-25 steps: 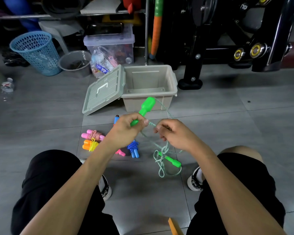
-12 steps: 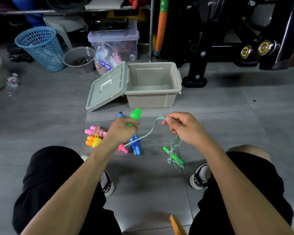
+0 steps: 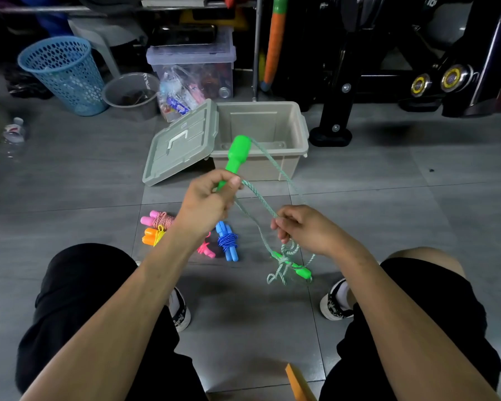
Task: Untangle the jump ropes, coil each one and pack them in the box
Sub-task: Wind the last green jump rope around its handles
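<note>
Green handle (image 3: 237,153) higher, rope (image 3: 261,204) looped.

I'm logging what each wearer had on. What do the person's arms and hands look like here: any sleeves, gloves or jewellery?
Both forearms are bare to the bottom edge of the picture, with no sleeves in view. The left hand and the right hand wear no gloves, and no rings, watch or wristbands show. Both hands have short, unpainted fingernails.

A bright green handle (image 3: 237,157) is showing above the left hand (image 3: 206,204); pale green-and-white twisted cord (image 3: 261,198) is running toward the right hand (image 3: 301,227).
</note>
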Available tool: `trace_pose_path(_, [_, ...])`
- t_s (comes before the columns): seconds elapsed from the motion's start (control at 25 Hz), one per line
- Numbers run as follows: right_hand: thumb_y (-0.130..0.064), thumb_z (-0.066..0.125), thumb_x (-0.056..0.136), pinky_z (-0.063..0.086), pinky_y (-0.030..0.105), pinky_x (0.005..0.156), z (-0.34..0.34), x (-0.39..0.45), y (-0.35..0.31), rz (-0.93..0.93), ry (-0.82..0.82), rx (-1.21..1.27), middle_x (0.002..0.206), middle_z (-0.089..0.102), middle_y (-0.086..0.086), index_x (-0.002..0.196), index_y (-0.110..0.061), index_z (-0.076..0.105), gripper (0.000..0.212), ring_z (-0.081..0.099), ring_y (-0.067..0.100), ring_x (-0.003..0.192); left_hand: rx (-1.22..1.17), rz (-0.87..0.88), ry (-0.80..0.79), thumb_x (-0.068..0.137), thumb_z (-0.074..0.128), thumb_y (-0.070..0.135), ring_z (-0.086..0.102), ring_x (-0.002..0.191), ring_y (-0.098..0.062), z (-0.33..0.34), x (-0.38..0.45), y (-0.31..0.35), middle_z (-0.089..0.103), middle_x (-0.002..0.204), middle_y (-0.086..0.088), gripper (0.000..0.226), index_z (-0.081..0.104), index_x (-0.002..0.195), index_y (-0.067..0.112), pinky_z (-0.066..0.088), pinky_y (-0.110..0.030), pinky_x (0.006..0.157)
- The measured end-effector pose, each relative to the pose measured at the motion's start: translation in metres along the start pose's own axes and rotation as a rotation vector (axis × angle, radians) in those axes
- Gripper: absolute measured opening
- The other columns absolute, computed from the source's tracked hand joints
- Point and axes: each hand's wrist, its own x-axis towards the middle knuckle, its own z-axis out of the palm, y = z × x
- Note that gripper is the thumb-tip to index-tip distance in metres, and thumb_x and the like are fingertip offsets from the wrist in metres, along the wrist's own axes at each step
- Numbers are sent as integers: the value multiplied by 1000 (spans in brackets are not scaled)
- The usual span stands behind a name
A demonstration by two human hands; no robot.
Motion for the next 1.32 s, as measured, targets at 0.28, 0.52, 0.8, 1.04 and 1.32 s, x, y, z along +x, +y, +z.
trace_pose_path(0.28, [-20, 47, 101, 47, 23, 61, -2, 1, -1, -40, 151, -53, 67, 62, -8, 81, -25, 62, 25, 60, 6, 64, 578, -339, -23, 89, 65, 15, 47, 47, -10, -22, 5, -11, 53, 53, 4, 23, 67, 67, 21, 36, -12, 39])
trace_pose_path(0.52, [-22, 51, 100, 31, 21, 50, 1, -7, -16, -216, 96, 50, 53, 42, -11, 89, -21, 71, 22, 37, 6, 51, 514, -189, -205, 79, 74, 45, 59, 77, 15, -12, -9, -6, 68, 83, 24, 16, 75, 89, 31, 40, -5, 68])
trace_pose_path(0.8, [-22, 48, 101, 45, 24, 63, 4, -3, -10, -91, 58, 99, 67, 60, -8, 81, -26, 65, 26, 58, 7, 63, 265, -53, -112, 89, 67, 15, 43, 49, -4, 2, -12, 1, 57, 57, 2, 14, 70, 75, 18, 35, -16, 48])
trace_pose_path(1.04, [-15, 45, 101, 51, 30, 73, 1, 3, 6, 48, 75, -53, 74, 65, -5, 80, -21, 60, 27, 63, 9, 71, 39, -156, 74, 91, 64, 18, 39, 45, -9, -11, 0, -3, 50, 65, -5, 19, 66, 72, 17, 30, -16, 39])
trace_pose_path(1.32, [-20, 54, 98, 51, 34, 69, -3, -11, -14, -176, 121, -33, 75, 68, -3, 84, -25, 65, 19, 64, 19, 73, 583, -167, -182, 82, 73, 35, 58, 71, 11, -10, -5, -17, 66, 77, 24, 3, 73, 85, 35, 39, -2, 65])
